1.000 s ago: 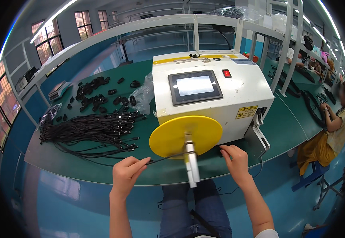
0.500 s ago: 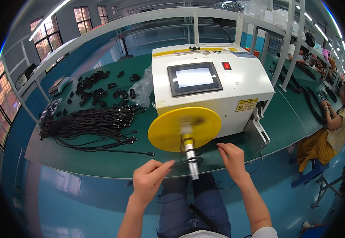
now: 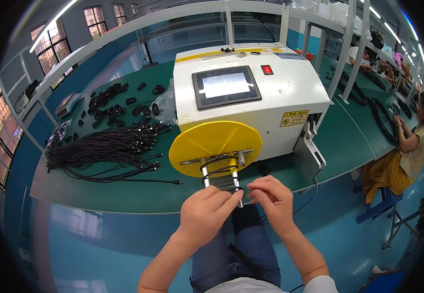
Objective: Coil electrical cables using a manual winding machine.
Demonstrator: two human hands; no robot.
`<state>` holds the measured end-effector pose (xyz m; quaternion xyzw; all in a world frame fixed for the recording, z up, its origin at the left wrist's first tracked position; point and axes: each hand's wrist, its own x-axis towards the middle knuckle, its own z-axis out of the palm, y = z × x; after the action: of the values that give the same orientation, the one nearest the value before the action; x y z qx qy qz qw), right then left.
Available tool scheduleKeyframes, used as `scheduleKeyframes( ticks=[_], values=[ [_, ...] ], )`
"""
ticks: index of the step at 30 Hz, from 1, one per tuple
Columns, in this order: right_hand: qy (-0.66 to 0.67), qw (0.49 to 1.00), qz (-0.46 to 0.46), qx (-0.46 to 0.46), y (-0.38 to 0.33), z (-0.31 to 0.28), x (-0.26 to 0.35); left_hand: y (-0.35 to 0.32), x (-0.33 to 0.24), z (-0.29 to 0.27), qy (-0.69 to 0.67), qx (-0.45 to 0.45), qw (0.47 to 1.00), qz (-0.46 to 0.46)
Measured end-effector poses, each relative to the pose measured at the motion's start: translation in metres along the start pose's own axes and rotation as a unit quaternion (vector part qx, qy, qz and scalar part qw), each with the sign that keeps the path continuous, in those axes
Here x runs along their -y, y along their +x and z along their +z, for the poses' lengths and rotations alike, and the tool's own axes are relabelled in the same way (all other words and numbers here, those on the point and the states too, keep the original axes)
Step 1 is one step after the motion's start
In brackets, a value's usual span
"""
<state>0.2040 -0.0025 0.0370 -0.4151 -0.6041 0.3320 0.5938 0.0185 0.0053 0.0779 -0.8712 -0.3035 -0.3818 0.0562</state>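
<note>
Slim black cable [image 3: 220, 171] (loose, uneven loops) around two silver prongs [image 3: 205, 177]

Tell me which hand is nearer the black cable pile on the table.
Left. The left hand is at the metal prongs, to the right of the black cable pile and in front of it; the right hand is farther right, beyond the prongs.

A green-topped table [image 3: 129, 195] carries a boxy white machine [image 3: 282, 102] at its middle. To the machine's left lie a thick sheaf of black cables [image 3: 104, 151], one reaching toward the front edge, scattered small black parts [image 3: 110, 100] behind it, and crumpled clear plastic [image 3: 167, 105] beside the machine; long black pieces [image 3: 382, 122] rest far right.
</note>
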Motion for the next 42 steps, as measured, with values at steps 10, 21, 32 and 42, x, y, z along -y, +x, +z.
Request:
scheduleKeyframes(
  ticks=[10,21,32,42],
  values=[
    [0.006,0.999,-0.005,0.048,0.002,0.013,0.009,-0.018,-0.003,0.012,-0.019,-0.064,0.996,-0.055],
    [-0.232,0.916,-0.310,0.104,0.020,0.004,0.006,-0.047,0.000,0.010,-0.111,-0.150,0.950,-0.249],
    [-0.251,0.894,-0.367,0.050,0.015,0.007,-0.001,-0.040,0.029,0.029,0.046,-0.152,0.986,-0.052],
    [-0.276,0.884,-0.349,0.141,0.024,0.006,0.017,-0.039,0.021,0.016,0.025,-0.091,0.990,-0.108]
  ],
)
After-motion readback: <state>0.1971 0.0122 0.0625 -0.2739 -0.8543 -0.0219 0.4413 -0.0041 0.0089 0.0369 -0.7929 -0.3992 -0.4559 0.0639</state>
